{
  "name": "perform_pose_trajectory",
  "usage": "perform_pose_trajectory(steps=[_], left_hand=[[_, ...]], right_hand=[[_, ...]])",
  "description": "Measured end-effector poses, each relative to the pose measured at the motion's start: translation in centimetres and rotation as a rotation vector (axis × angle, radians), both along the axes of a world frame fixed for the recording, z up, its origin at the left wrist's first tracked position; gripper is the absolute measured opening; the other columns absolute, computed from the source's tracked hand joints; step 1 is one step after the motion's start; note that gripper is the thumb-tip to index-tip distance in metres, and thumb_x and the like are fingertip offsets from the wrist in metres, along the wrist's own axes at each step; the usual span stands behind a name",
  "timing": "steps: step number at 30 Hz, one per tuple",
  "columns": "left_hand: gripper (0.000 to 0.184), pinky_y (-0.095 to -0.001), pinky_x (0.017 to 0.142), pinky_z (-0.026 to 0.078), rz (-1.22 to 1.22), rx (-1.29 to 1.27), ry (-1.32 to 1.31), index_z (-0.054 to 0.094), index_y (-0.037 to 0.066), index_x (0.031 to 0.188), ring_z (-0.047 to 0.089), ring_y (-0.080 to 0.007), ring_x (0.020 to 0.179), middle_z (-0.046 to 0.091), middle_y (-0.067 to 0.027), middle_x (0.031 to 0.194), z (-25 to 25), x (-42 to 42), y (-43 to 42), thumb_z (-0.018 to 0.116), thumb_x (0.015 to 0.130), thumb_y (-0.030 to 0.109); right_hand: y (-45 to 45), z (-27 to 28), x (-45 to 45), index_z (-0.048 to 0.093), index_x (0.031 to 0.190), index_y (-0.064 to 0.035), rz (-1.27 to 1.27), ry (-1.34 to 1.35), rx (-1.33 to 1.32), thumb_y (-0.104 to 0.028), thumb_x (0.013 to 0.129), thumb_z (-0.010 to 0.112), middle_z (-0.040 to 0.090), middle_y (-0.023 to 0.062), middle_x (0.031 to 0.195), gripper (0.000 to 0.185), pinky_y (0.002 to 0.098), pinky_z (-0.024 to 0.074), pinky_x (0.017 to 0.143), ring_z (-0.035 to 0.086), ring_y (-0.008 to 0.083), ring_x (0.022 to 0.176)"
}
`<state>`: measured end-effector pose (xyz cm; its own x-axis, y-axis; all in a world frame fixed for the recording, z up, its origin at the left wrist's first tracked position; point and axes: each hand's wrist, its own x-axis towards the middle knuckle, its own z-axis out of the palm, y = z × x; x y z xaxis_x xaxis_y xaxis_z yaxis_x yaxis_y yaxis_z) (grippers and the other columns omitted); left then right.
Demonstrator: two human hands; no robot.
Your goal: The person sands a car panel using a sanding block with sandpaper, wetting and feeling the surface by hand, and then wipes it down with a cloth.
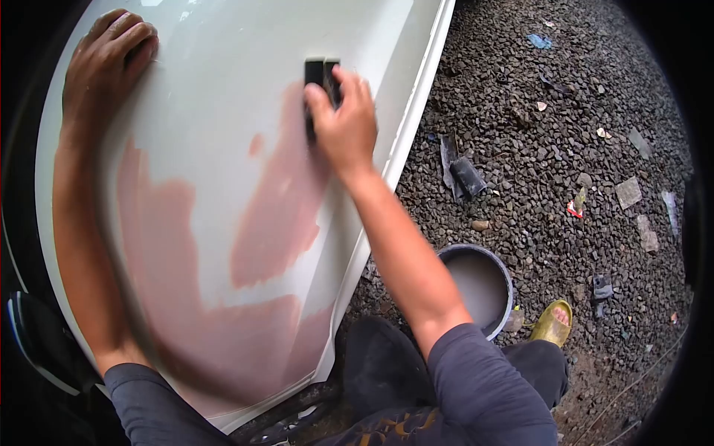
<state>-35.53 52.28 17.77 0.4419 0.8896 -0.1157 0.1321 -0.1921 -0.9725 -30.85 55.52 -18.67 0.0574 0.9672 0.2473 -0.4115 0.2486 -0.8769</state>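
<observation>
A white, wet-looking car panel [223,97], probably a hood, lies in front of me with patches of pinkish filler or primer [275,215] on it. My right hand [346,119] grips a black sanding block [314,74], thumb on its near side and fingers at the other. The block rests on the panel at the upper end of the middle pink patch. On the panel's upper left, my left hand [111,56] lies with its fingers curled in. Whether anything is inside those fingers is hidden.
A round bucket [510,286] of cloudy grey liquid stands on the dark gravel [528,193] right of the panel. Black scraps [466,177] and bits of plastic litter [628,192] lie about. My foot in a yellow-green sandal [549,331] is beside the bucket.
</observation>
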Motion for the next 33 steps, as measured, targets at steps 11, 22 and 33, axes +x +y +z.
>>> perform_pose_trajectory(steps=[11, 22, 33], left_hand=[[0.020, -0.0409, 0.102, 0.051, 0.014, -0.038, 0.021, 0.071, 0.013, 0.115, 0.060, -0.0231, 0.125, 0.069, -0.0003, 0.117, 0.3, -0.5, 0.0, 0.068, 0.095, 0.016], [0.018, -0.0405, 0.100, 0.052, 0.006, -0.012, 0.014, 0.072, 0.014, 0.112, 0.060, -0.0209, 0.125, 0.069, 0.0017, 0.117, -0.1, -0.2, -0.1, 0.070, 0.094, 0.016], [0.012, -0.0399, 0.101, 0.052, -0.039, -0.018, 0.007, 0.070, 0.014, 0.105, 0.061, -0.0188, 0.125, 0.069, 0.0046, 0.117, -0.2, 0.0, 0.0, 0.071, 0.094, 0.017]], right_hand=[[0.5, 0.2, -0.1, 0.064, 0.124, -0.0020, -0.095, -0.015, 0.091, -0.030, 0.095, 0.071, 0.064, 0.0151, 0.122, 0.042, 0.0491, 0.0537, 0.093, 0.061, 0.0386, 0.112], [1.4, 0.7, 0.2, 0.063, 0.123, -0.0021, -0.017, -0.036, 0.018, -0.034, 0.094, 0.070, 0.064, 0.0149, 0.123, 0.044, 0.0487, 0.0538, 0.092, 0.060, 0.0391, 0.114], [0.7, 1.1, 0.1, 0.064, 0.122, -0.0011, 0.003, 0.018, 0.046, -0.033, 0.094, 0.072, 0.064, 0.0163, 0.123, 0.043, 0.0514, 0.0535, 0.091, 0.060, 0.0420, 0.113]])
